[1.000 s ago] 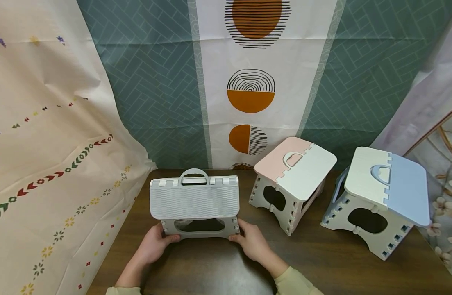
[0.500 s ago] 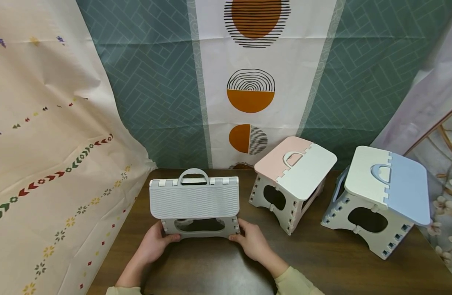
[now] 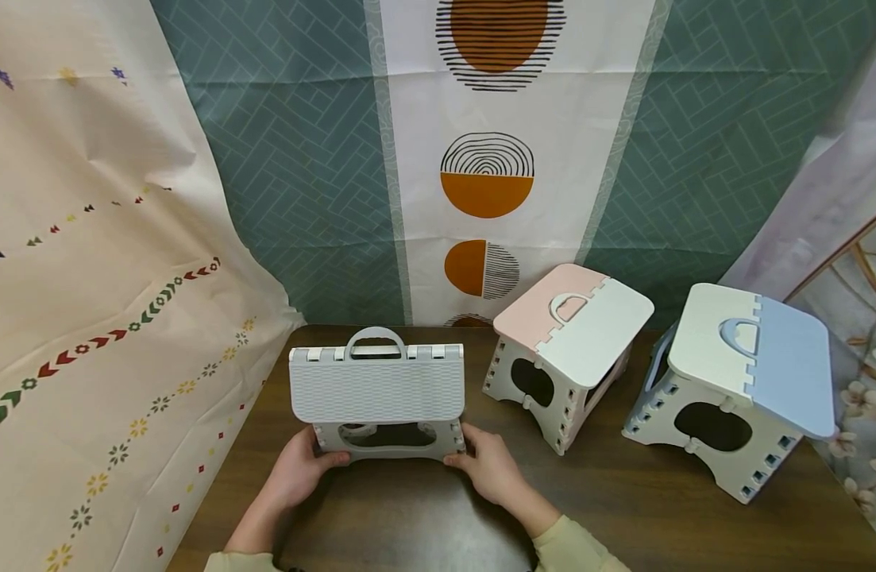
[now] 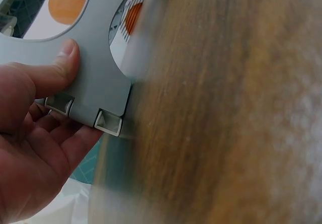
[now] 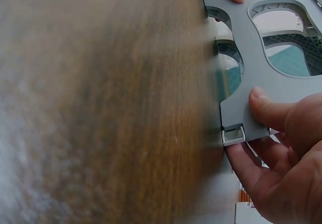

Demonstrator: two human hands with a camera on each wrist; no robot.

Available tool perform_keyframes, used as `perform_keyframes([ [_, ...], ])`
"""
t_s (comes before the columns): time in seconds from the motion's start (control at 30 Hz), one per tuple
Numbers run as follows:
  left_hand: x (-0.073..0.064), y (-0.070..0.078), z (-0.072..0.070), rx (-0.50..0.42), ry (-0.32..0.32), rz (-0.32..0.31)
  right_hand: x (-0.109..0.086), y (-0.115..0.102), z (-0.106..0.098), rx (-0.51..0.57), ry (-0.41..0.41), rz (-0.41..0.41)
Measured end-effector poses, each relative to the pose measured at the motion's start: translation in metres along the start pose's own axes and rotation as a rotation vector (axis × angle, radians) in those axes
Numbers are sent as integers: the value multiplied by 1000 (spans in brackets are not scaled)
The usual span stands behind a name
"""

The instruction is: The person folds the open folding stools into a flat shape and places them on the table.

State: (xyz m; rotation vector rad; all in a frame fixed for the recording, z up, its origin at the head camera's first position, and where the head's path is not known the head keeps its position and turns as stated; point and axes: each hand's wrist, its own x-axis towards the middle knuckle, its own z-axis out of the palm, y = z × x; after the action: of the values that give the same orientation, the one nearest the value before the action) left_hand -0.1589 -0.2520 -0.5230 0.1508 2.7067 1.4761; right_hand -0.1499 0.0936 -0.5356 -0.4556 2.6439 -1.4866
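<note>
A grey folding step stool (image 3: 376, 389) stands part-folded on the table, its handle loop up and its front seat half sloping down. My left hand (image 3: 299, 471) grips the lower left corner of its front leg panel. In the left wrist view, the thumb of that hand (image 4: 30, 148) lies on the panel's face, with the fingers behind its edge. My right hand (image 3: 489, 467) holds the lower right corner. The right wrist view shows this hand (image 5: 289, 158) with its thumb on the grey panel (image 5: 241, 73) and fingers curled behind it. The stool's rear side is mostly hidden.
To the right stand two unfolded step stools, one pink and white (image 3: 573, 326), the other blue and white (image 3: 752, 357). A brown wooden table (image 3: 409, 516) carries all of them. Patterned cloths hang behind (image 3: 309, 159) and along the left side (image 3: 109, 318).
Both hands keep their hold at the same corners. Through the front opening slightly more of the stool's rear panel shows; the other two stools stay put.
</note>
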Motion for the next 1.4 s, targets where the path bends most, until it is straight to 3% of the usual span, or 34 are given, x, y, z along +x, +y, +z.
perform_keyframes([
  [0.27,2,-2,2,4,10,12,1,1,-1,0,9,-9],
  [0.63,3,-7,2,-4,8,-23,-2,8,5,-15,30,-9],
  [1.1,3,-3,5,44,46,-24,-3,6,9,-14,48,-27],
  [1.27,1,-2,7,98,74,-47,-6,6,9,-74,114,-37],
  [1.4,0,-1,7,99,98,-62,-9,4,6,-127,176,3],
])
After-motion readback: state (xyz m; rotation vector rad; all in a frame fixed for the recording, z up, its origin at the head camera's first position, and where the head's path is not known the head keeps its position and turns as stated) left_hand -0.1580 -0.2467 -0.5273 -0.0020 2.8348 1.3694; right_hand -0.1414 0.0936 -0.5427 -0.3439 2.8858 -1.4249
